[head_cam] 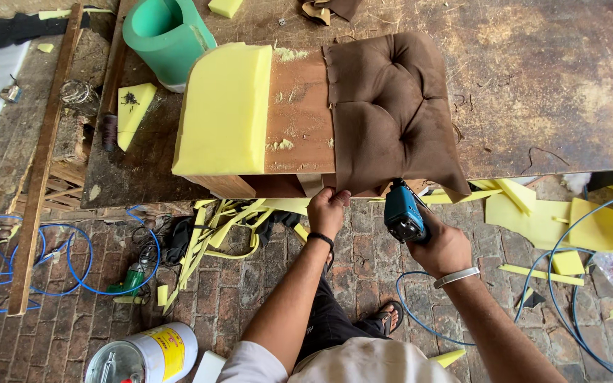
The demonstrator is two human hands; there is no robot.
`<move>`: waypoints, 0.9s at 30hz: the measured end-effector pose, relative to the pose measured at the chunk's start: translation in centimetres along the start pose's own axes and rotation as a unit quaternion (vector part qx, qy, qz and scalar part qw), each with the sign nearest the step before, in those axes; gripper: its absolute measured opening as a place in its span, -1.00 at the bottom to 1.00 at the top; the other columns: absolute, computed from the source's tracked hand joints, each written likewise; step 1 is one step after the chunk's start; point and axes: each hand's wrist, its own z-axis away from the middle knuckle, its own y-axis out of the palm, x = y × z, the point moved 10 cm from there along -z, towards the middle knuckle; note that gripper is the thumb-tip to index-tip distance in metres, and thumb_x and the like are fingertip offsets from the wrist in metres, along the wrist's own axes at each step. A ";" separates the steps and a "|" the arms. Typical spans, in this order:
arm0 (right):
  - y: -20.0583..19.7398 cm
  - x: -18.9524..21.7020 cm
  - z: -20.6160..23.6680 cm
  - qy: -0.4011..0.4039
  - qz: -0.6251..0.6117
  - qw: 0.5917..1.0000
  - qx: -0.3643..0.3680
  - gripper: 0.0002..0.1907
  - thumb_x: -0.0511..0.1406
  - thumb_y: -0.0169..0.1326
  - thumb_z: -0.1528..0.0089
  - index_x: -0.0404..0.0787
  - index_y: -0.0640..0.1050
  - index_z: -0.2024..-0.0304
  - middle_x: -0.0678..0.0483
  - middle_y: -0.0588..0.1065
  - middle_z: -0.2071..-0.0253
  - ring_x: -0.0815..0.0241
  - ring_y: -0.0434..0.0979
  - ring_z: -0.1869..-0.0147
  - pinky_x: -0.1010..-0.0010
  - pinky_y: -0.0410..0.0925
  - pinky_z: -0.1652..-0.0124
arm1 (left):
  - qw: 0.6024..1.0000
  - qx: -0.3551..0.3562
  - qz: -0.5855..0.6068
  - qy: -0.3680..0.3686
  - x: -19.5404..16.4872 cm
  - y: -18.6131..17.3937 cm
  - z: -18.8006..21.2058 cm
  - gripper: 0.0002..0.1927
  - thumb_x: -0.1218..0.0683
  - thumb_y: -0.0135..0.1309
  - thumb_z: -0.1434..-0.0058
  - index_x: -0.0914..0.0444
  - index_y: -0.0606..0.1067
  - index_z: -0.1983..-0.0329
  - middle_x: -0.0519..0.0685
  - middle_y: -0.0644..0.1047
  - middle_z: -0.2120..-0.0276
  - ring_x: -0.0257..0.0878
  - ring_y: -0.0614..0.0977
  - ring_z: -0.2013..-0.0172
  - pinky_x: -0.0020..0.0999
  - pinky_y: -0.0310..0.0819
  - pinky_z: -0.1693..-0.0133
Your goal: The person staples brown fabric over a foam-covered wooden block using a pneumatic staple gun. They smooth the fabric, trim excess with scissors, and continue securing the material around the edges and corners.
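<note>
A wooden seat frame (299, 106) lies on the worktable, with a yellow foam block (225, 106) on its left part. Tufted brown fabric (391, 99) covers its right part and hangs over the near edge. My left hand (328, 209) pinches the fabric's lower edge against the frame's front side. My right hand (443, 245) grips a blue pneumatic staple gun (404, 213), its nose pointed up at the fabric edge just right of my left hand.
A green foam roll (168, 35) stands behind the frame on the stained worktable (548, 85). Yellow foam offcuts (533, 206) and blue air hose (37, 255) litter the brick floor. A tin can (147, 354) sits at lower left. A wooden beam (40, 163) leans at left.
</note>
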 end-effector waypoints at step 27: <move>14.8 12.8 2.0 0.085 -0.973 -0.084 0.195 -0.48 0.16 0.07 -0.33 0.03 0.34 0.52 0.34 0.31 0.63 0.43 0.37 0.49 0.58 0.33 0.40 | 0.954 -0.014 0.266 -0.138 0.0 4.6 -4.0 -0.89 0.20 0.17 -0.24 0.30 0.59 0.18 -0.05 0.63 0.30 -0.23 0.61 0.35 -0.30 0.45 0.30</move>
